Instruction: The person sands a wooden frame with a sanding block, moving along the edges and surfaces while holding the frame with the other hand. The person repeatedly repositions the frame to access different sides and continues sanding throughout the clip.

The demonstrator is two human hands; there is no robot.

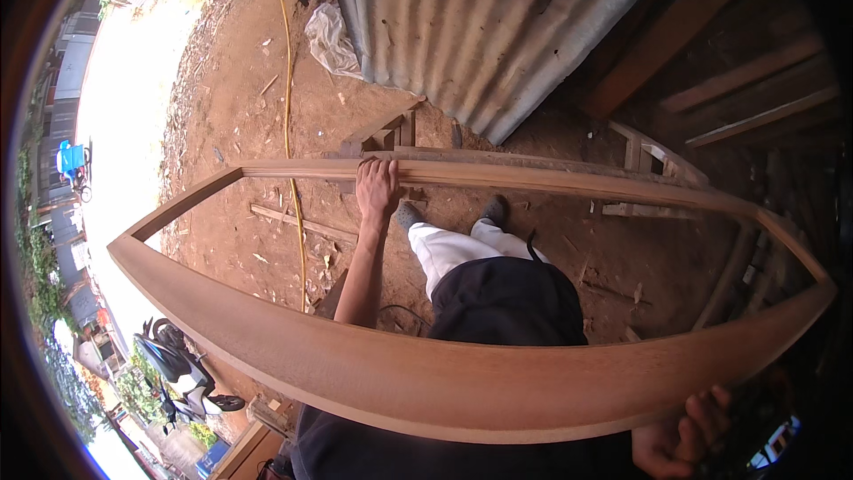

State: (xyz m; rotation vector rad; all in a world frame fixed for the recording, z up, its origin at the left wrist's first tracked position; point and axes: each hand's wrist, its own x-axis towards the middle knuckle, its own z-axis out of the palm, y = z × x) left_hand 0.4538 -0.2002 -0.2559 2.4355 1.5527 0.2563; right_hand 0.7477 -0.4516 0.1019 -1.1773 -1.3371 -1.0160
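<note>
A long rectangular wooden frame [426,380], like a door or window frame, is around my body, its near side passing across my torso. My left hand [378,183] grips the frame's far side rail [506,179] left of its middle, fingers over the top. Low on the right, my right hand [680,437] has curled fingers beside the lower edge of the near side. Shadow there hides whether it holds the wood. Just behind the far rail lies a rough timber [486,160] on wooden trestles [390,130].
Corrugated metal sheets [480,27] stand ahead, with dark timbers [666,47] to the right. A yellow hose or cable [289,113] crosses the dirt floor [233,100], near a loose wood strip [303,223] and a white plastic sack [330,40]. A motorbike [186,373] is parked at left.
</note>
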